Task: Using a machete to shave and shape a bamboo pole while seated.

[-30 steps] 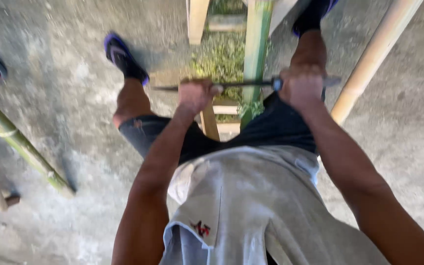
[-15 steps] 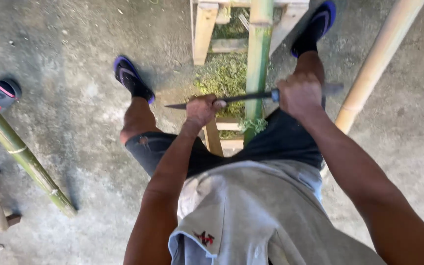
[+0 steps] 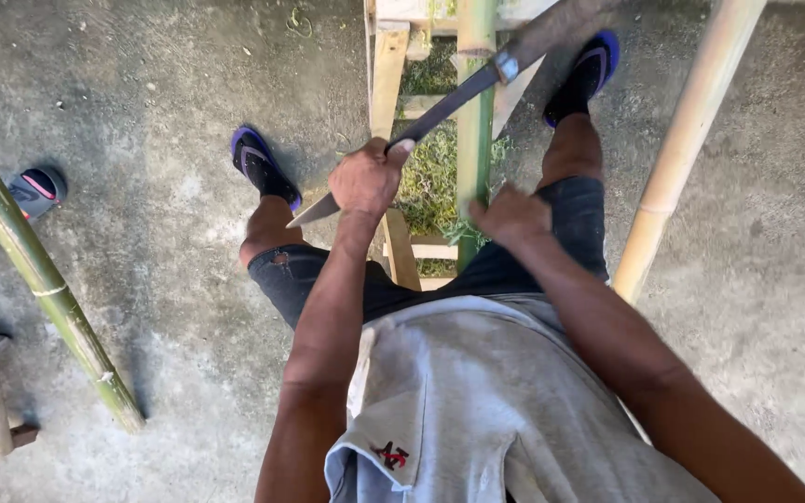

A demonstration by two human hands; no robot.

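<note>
Green bamboo pole (image 3: pixel 474 121) ran near-to-far between our knees. Dark blade (image 3: pixel 440 110) lay diagonal across it; left hand (image 3: pixel 365 179) gripped blade's near end. Right hand (image 3: pixel 511 216) closed on pole, nearer us.

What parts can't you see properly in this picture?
Head view only:
- Knife: handle end blurred and cut by the top edge; the left hand covers part of the blade.
- Green bamboo pole: lower end hidden behind the right hand.
- Wooden stand: top cut off.
</note>
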